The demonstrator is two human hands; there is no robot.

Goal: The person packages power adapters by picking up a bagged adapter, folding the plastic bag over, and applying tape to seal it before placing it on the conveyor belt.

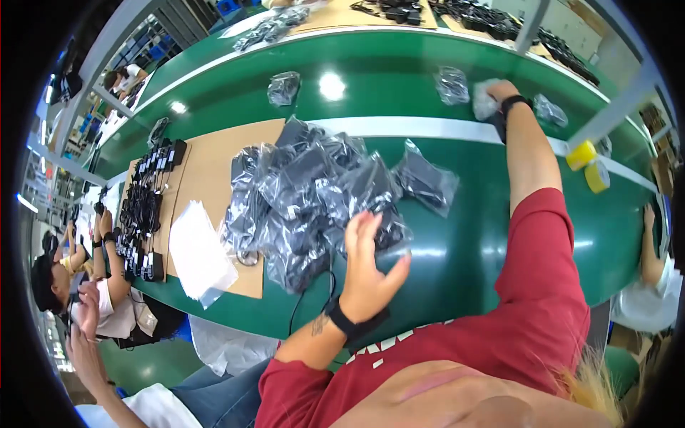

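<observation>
Two hands at work over a green conveyor belt [399, 78]. Left hand [367, 267] hovers just over the near edge of a pile of bagged black adapters [314, 192], fingers spread apart, thumb out to the right, nothing gripped; fingertips overlap the closest bags. A black wristband sits on that wrist. Right hand [496, 96] is stretched far out across the belt, fingers closed on a small clear bag [484, 105], which it holds at the white stripe [428, 128] running along the belt. A black band is on that wrist too.

The pile sits mid-belt, partly on a brown cardboard sheet [203, 178], just left of the right arm. One bag [427, 182] lies at the pile's right edge. Loose single bags are scattered farther up the belt: one [283, 87] near the left, one [452, 84] just left of the right hand, one [551, 110] just right of it. A stack of white bags [198, 250] lies on the cardboard's near corner. A row of black adapters [146, 207] lines the cardboard's left side. Two yellow tape rolls [589, 164] sit on the belt at the right. Another person [78, 278] sits at far left.
</observation>
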